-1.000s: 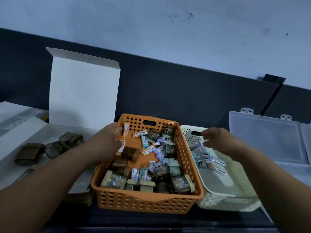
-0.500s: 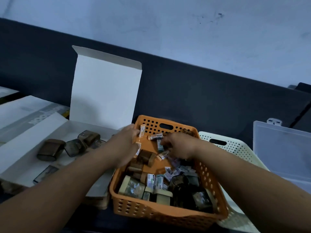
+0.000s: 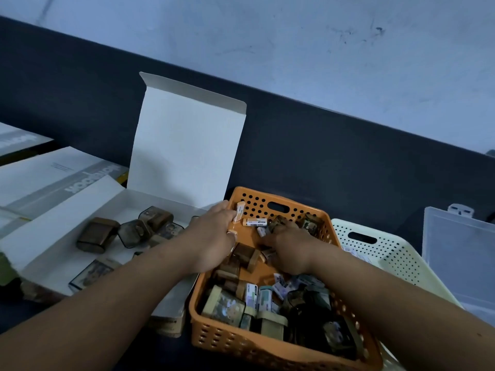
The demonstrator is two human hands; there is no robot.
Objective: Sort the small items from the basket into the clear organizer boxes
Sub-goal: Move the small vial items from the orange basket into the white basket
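Note:
The orange basket (image 3: 278,352) stands in the middle, full of small packets and brown tins. My left hand (image 3: 214,236) rests at the basket's far left corner and grips small white-and-orange packets (image 3: 239,211) between its fingers. My right hand (image 3: 290,249) reaches into the far half of the basket with curled fingers. Its thumb and fingertips pinch a small white packet (image 3: 263,231). Another white packet (image 3: 255,222) lies loose just beyond both hands. A clear organizer box (image 3: 458,253) stands at the right edge.
A cream basket (image 3: 380,253) sits right of the orange one, with a few packets in it. At the left is an open white cardboard box (image 3: 53,231) with its lid upright, holding several brown tins (image 3: 97,234). A dark wall panel runs behind.
My right hand left the cream basket, moved left into the orange basket and closed on a packet. My left hand stayed at the corner with its packets. The view turned left.

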